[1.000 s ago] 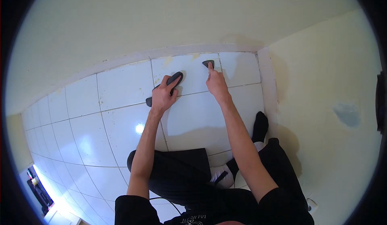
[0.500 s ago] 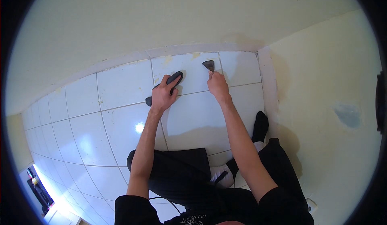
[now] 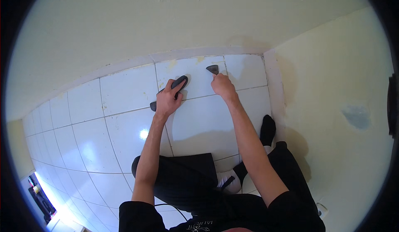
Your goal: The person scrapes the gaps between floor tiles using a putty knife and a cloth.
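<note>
My left hand is closed round a long black tool with rounded ends; its underside is hidden, so its kind is unclear. The tool lies low over the white tiled floor, slanting across a tile joint. To the right, my right hand grips a scraper by its handle. The scraper's dark, flared blade points toward the wall, over the same far tile. Yellowish residue marks that tile near the wall, left of and beyond the blade.
A pale wall with a low skirting bounds the floor ahead. Another wall with a grey patch rises at the right. My black-socked foot rests near the corner, and my folded legs cover the near tiles.
My right hand and the scraper have shifted slightly left and back toward me. The left hand and its black tool stay nearly where they were.
</note>
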Available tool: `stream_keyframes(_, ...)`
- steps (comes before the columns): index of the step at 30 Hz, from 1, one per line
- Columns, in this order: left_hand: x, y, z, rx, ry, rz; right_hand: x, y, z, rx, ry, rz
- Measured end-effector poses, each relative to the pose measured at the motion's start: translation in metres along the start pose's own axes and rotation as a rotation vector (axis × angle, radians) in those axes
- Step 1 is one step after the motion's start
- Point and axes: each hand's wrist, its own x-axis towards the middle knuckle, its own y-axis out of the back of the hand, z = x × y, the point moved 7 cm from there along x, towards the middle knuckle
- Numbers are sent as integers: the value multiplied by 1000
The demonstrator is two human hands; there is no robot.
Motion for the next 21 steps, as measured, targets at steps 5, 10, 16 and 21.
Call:
stream_keyframes(5, 0, -2, 0, -1, -18, 8, 5, 3, -4, 34, -19, 14)
stream_keyframes(10, 2, 1, 2, 9, -14, 0, -2, -5, 0, 27, 34, 49)
stream_keyframes(16, 1, 2, 2, 7, -14, 3, 11, -2, -5, 24, 6, 36)
stream_keyframes(21, 1, 1, -1, -7, -9, 2, 3, -2, -2, 45, -8, 47)
